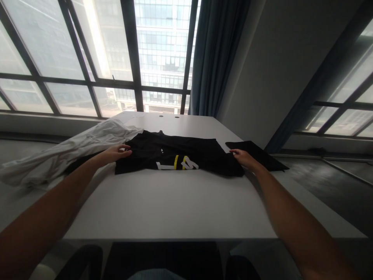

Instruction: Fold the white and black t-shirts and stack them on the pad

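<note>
A black T-shirt with white and yellow print lies across the white table, its near part folded over so that the print shows only in part. At its left edge, my left hand pinches the cloth between thumb and fingers. On the opposite side, my right hand grips the shirt's right edge with the fingertips. Both arms are stretched forward over the table.
Light-coloured crumpled cloth hangs over the table's left side, partly behind my left arm. A flat black item lies at the right edge. The white table reaches toward the windows, beside a blue curtain.
</note>
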A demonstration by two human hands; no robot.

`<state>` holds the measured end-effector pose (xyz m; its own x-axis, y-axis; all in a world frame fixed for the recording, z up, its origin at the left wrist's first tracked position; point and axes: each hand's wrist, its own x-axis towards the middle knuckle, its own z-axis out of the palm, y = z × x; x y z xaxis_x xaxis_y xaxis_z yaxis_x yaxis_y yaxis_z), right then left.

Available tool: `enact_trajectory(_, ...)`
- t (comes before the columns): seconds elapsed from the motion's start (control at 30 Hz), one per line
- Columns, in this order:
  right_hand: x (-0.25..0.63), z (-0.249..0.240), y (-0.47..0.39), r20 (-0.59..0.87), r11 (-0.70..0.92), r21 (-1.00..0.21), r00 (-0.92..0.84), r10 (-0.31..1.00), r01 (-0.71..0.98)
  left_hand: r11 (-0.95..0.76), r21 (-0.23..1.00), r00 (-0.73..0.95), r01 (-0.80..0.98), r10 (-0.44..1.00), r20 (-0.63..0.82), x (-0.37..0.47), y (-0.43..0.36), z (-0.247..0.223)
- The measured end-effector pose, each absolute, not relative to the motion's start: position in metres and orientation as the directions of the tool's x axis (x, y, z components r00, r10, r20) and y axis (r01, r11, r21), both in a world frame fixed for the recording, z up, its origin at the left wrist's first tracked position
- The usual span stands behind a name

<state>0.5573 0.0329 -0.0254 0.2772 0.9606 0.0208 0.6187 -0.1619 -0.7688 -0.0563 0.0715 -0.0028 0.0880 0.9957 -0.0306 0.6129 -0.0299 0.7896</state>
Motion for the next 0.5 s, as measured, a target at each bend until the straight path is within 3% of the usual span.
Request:
enact_trajectory(0.13,0.569,-0.016,0.018,0.013,-0.063,-0.711,0.103,0.995,0.701,-0.104,0.632,0.226,0.768,0.967,-0.115,-0.065,0.065,0.005)
enact_trajectory(0.3,0.553,0.002,0.006,0.221,0.083,-0.542,0.047,0.974,0.836,-0.155,0.471,0.277,0.868,0.939,-0.202,-0.063,0.060,0.008)
enact_trajectory(0.37,0.540,0.008,0.002,0.171,0.135,-0.496,-0.056,0.984,0.858,-0.197,0.476,0.325,0.857,0.923,-0.203,-0.060,0.058,0.009)
enact_trajectory(0.5,0.517,0.008,-0.002,-0.076,0.191,-0.409,-0.242,0.967,0.892,-0.279,0.552,0.391,0.786,0.915,-0.095,-0.062,0.056,0.014)
